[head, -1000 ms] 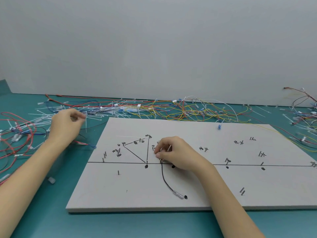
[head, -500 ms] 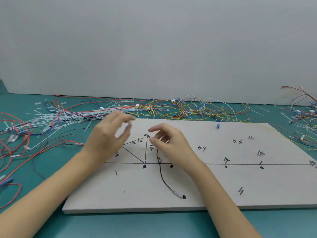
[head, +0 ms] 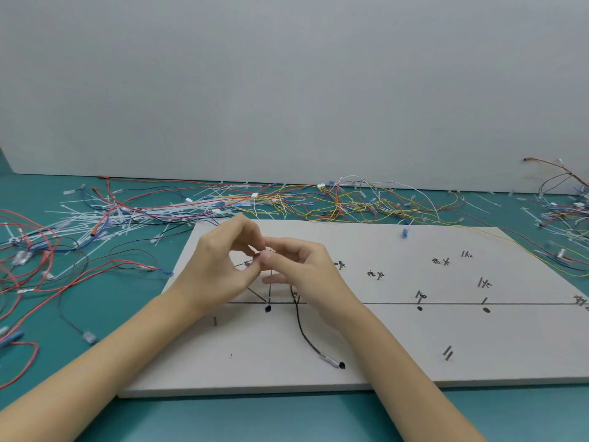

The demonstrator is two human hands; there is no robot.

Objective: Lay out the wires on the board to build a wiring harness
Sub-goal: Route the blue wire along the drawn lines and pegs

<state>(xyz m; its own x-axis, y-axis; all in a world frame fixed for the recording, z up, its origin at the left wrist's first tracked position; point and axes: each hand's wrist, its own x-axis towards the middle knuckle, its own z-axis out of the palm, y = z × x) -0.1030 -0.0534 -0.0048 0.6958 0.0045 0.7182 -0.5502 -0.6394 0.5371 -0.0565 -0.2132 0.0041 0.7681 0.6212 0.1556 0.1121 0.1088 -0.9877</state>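
Moved since earlier: left hand (head: 223, 269) off the bench-side wire pile (head: 134, 218), now fingertip to fingertip with right hand (head: 306, 269) above board (head: 414, 339). Both pinching something small between them; item unclear. Black wire (head: 302, 330) lying on board, connector end near front edge.

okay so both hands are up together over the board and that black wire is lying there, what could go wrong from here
1. The right hand and left hand meet fingertip to fingertip above the board; whatever small thing they pinch is too small to tell, and it could drop.
2. The right forearm lies beside the black wire; a shift might drag it off its mark.
3. Loose wires crowd the board's far edge and could snag a reaching hand.
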